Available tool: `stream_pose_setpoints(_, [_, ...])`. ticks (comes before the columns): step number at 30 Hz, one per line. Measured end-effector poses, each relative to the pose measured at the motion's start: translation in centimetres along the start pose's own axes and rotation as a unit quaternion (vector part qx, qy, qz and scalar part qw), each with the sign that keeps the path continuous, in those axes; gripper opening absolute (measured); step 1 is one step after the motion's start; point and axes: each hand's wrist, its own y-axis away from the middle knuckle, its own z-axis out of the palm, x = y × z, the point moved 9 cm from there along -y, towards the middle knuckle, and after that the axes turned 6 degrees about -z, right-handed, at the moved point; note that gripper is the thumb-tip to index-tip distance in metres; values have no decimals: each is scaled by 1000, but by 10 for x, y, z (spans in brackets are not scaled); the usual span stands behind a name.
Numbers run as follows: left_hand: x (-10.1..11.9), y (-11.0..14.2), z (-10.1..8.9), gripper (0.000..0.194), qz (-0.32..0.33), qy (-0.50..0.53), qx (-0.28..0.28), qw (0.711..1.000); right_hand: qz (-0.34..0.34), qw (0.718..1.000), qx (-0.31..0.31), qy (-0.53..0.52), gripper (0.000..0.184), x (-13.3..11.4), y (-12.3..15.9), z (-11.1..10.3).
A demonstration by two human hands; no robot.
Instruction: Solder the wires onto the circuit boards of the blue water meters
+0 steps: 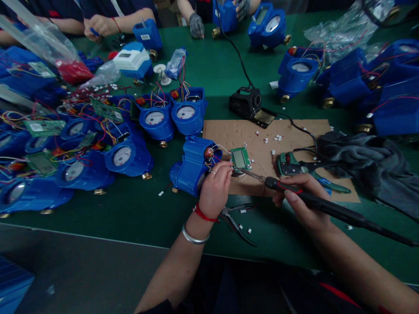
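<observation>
My right hand (304,198) is closed around a black soldering iron (304,197), its tip at the lower edge of a green circuit board (240,158) with a small display. The fingers of my left hand (216,187) are pinched together at the board's lower left corner, close to the iron's tip. What they pinch, perhaps a thin wire, is too small to make out. Wires run from the board to a blue water meter (190,165) lying on its side, just left of my left hand. Under the board lies a cardboard sheet (222,131).
A soldering iron stand (247,104) sits behind the cardboard. Pliers (234,218) lie near the front edge; a green tool (290,163) and dark cloth (369,161) are at right. Several wired meters (122,157) crowd the left. Co-workers' hands (101,26) show across the table.
</observation>
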Motion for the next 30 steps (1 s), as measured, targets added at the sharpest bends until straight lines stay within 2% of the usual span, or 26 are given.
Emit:
stream_pose_setpoints(6, [2,0,-1,10,11,-10,4,1000,-41,996,57,-49,23,-6,-1,-8])
stream_pose_setpoints(13, [5,0,-2,11,23,-25,13,999,-56,996,62,-29,25,-12,-4,-8])
stream_pose_setpoints(22, [2,1,-1,13,13,-16,3,1000,-45,993,80,78,24,-12,-1,-11])
stream_pose_setpoints(30, [-2,1,-2,14,-4,1,1,1000,-100,985,61,126,17,-16,-1,-7])
